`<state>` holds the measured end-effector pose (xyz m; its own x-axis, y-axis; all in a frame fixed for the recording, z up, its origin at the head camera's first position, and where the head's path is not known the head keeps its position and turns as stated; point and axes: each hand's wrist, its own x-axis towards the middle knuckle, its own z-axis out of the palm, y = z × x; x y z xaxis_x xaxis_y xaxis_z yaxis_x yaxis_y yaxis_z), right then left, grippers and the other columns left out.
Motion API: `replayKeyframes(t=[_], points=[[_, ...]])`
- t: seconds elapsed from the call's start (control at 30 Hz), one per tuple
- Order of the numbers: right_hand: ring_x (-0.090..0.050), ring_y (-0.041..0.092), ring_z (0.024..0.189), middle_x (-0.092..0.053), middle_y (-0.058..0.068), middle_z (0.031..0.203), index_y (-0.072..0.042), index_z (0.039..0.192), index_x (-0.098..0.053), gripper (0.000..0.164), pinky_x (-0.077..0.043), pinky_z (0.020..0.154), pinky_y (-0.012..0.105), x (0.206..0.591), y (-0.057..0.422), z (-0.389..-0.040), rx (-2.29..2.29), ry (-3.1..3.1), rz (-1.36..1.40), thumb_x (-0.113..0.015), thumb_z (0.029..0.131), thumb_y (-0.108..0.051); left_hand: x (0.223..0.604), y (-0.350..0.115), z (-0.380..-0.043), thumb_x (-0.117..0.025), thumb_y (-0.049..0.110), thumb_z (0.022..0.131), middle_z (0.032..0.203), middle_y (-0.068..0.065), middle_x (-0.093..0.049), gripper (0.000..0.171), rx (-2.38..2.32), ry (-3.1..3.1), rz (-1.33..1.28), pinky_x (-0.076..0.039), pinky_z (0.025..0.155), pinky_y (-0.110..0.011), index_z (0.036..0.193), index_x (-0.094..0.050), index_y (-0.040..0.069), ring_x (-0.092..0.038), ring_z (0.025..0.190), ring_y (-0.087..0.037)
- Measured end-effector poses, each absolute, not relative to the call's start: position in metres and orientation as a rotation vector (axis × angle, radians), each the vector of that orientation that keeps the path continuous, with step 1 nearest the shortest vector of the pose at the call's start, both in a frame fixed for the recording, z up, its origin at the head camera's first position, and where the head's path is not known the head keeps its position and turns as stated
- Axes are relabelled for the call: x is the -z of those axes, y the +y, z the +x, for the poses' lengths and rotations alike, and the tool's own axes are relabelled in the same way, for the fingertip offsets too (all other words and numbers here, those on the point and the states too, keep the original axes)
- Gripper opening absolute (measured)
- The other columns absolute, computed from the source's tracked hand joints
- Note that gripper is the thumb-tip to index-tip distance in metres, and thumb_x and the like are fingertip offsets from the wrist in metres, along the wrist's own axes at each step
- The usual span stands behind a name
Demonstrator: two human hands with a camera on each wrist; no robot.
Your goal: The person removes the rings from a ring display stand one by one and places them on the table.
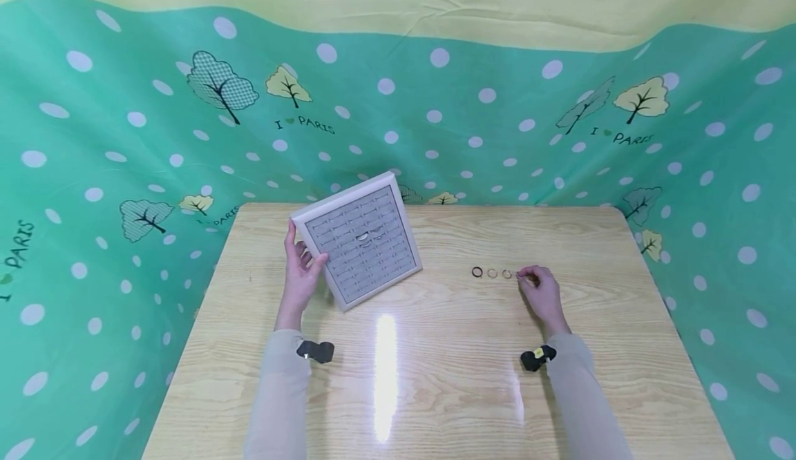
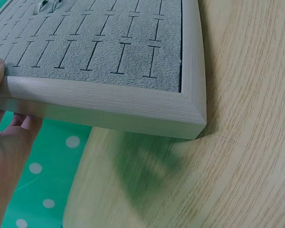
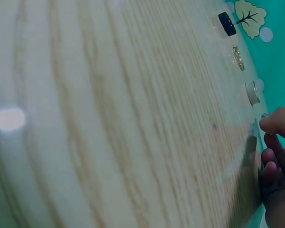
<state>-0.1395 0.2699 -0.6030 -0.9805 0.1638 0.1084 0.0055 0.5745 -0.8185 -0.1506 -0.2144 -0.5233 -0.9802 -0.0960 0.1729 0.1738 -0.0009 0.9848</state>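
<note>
My left hand (image 1: pixel 300 279) grips the left side of a square ring display tray (image 1: pixel 306 215), thumb over the frame and fingers beneath. The tray is tilted, its grey slotted padding facing me, and one corner rests at the wood in the left wrist view. Several silvery rings (image 1: pixel 363 237) sit in slots around its middle. Over to the right, my right hand (image 1: pixel 543 294) pinches a small ring (image 3: pixel 264 115) between thumb and fingertips, mostly hidden. Beside those fingertips stand a black ring (image 1: pixel 477 272), a thin gold ring (image 1: pixel 492 273) and a silvery ring (image 1: pixel 506 274) in a row.
The wood-grain table (image 1: pixel 448 370) carries a bright glare streak in front of the tray. A green dotted cloth (image 1: pixel 510 128) with tree prints hangs behind and along both sides. Each wrist wears a black camera strap.
</note>
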Motion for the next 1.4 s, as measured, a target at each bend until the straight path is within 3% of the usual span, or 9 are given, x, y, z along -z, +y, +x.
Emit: replayKeyframes(t=[0.53, 0.93, 1.4], points=[[-0.052, 0.029, 0.093, -0.057, 0.022, 0.101, 0.008, 0.095, -0.066, 0.009, -0.042, 0.080, 0.033, 0.6078, 0.2713, -0.1397, -1.325, -2.627, -0.105, -0.063, 0.086, 0.007, 0.5223, -0.2136, -0.1503, -0.054, -0.010, 0.092, 0.127, -0.010, -0.046, 0.094, 2.096, -2.082, -0.072, -0.050, 0.095, -0.029, 0.155, -0.003, 0.037, -0.052, 0.113, -0.023], [-0.051, 0.025, 0.090, -0.057, 0.021, 0.099, 0.009, 0.092, -0.066, 0.008, -0.042, 0.077, 0.022, 0.6098, 0.2716, -0.1399, -1.336, -2.591, -0.124, -0.064, 0.084, 0.008, 0.5221, -0.2133, -0.1502, -0.054, -0.009, 0.092, 0.128, -0.010, -0.046, 0.095, 2.060, -2.124, -0.050, -0.048, 0.098, -0.038, 0.154, -0.002, 0.040, -0.051, 0.115, -0.025], [-0.052, 0.026, 0.093, -0.056, 0.021, 0.102, 0.008, 0.094, -0.067, 0.009, -0.042, 0.078, 0.026, 0.6074, 0.2699, -0.1373, -1.357, -2.603, -0.142, -0.063, 0.085, 0.007, 0.5236, -0.2135, -0.1512, -0.054, -0.009, 0.092, 0.128, -0.010, -0.046, 0.095, 2.067, -2.111, -0.054, -0.050, 0.096, -0.033, 0.155, -0.002, 0.039, -0.051, 0.114, -0.025]])
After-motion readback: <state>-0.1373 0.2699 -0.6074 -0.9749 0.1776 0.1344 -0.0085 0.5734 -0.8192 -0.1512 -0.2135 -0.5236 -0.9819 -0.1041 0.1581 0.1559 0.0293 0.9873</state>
